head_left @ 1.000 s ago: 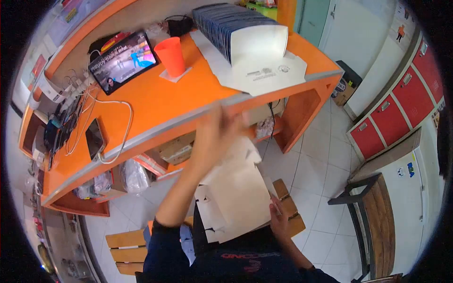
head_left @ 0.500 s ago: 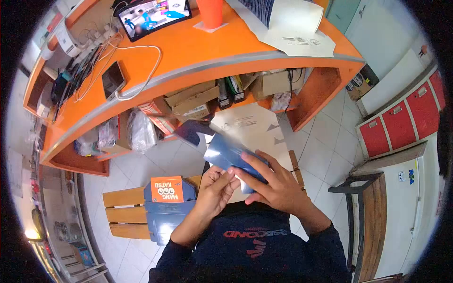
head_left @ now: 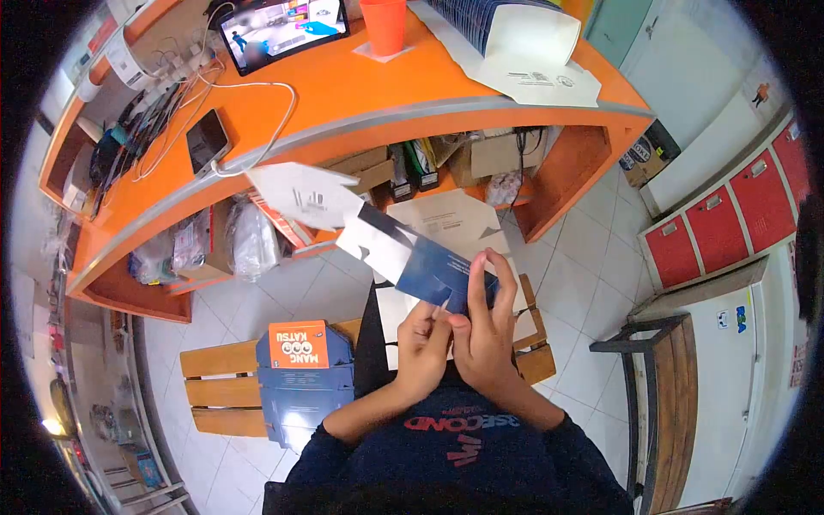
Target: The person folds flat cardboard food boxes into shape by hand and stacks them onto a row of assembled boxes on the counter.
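A dark blue and white carton (head_left: 438, 273), partly folded, is held in front of my chest. Its long flap (head_left: 305, 202) stretches out to the upper left. My left hand (head_left: 421, 352) pinches the carton's lower edge, fingers curled. Beside it my right hand (head_left: 487, 335) grips the right end, with its thumb near the left fingers and its longer fingers raised along the blue side. Below the carton, flat pale carton blanks (head_left: 455, 225) lie over my lap and the bench. To the left, another flattened blue carton (head_left: 306, 390) with an orange "Mang Katsu" panel (head_left: 298, 345) rests on the slatted bench (head_left: 215, 395).
An orange counter (head_left: 343, 99) curves ahead, carrying a tablet (head_left: 286, 33), a phone (head_left: 208, 142), an orange cup (head_left: 383, 27) and a stack of blue cartons (head_left: 489, 21). Boxes and plastic bags (head_left: 255, 240) fill its shelf. At right stand red drawers (head_left: 717, 219) and a wood-topped bench (head_left: 669, 412).
The carton has turned, its white flap now swung out clearly to the upper left. My hands have come closer together, and my right hand has rotated with its fingers pointing up.
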`<state>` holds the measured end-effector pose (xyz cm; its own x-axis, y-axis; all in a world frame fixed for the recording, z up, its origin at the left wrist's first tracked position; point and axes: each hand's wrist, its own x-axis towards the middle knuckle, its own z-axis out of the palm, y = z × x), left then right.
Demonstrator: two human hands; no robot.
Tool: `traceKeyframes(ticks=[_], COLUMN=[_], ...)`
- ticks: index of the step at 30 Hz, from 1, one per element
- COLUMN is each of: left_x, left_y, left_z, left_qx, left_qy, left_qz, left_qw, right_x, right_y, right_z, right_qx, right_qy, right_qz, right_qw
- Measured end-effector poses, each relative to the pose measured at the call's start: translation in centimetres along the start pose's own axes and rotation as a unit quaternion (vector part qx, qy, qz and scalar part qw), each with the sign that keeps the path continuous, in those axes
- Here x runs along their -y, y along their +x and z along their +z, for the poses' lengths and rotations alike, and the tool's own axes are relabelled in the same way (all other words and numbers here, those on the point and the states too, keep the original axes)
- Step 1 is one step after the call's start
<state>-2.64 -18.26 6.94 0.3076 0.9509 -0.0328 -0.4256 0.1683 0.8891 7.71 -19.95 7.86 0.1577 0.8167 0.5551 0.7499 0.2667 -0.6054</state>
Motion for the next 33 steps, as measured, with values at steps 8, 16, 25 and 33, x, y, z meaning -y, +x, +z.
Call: traceKeyframes(ticks=[8,16,25,33], left_x=[-2.5,-0.3,0.7,1.2], left_y=[-0.4,-1.1,-0.7,0.3], left_z=[-6.2,-9.1,-8.8,-8.7], left_qx=[0.150,0.123,0.092,0.059], left_qy=[0.287,0.200,0.178,0.167], left_qz=[-0.072,-0.199,-0.189,-0.006], left_qw=[0.943,0.951,0.961,0.984], right_x=[-2.7,-5.7,-4.7,-6.2], right_y=[1.4,2.5,0.6,0.7], right_z=[-2.0,1.4,1.3,-0.4], right_qx=[0.110,0.283,0.275,0.275], right_qy=[0.181,0.177,0.112,0.094], right_qz=[0.034,-0.043,-0.008,-0.073], right_qw=[0.977,0.942,0.955,0.954])
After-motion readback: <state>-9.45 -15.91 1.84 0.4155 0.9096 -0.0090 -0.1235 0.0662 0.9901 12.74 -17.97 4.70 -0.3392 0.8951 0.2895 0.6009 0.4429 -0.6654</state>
